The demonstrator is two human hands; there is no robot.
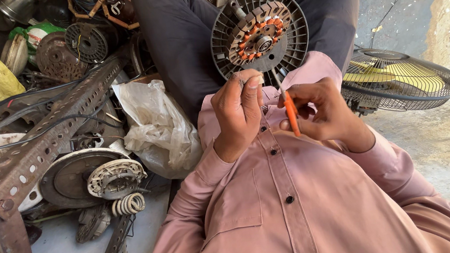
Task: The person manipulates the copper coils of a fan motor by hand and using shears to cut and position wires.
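Observation:
A round grey fan motor housing (258, 30) with orange-wrapped copper windings at its centre rests on my dark-trousered lap. My left hand (239, 112) grips its lower rim, thumb and fingers pinched on the edge. My right hand (323, 112) holds a tool with an orange handle (291, 112), its thin metal tip pointing up toward the housing. Both hands sit close together above my pink buttoned shirt (290, 211).
A perforated rusty angle-iron frame (35, 153) crosses the left side. Motor parts (91, 177), coils, a crumpled plastic bag (157, 127) and scrap lie beside it. A yellow-bladed fan in a wire guard (400, 81) lies on the concrete floor at right.

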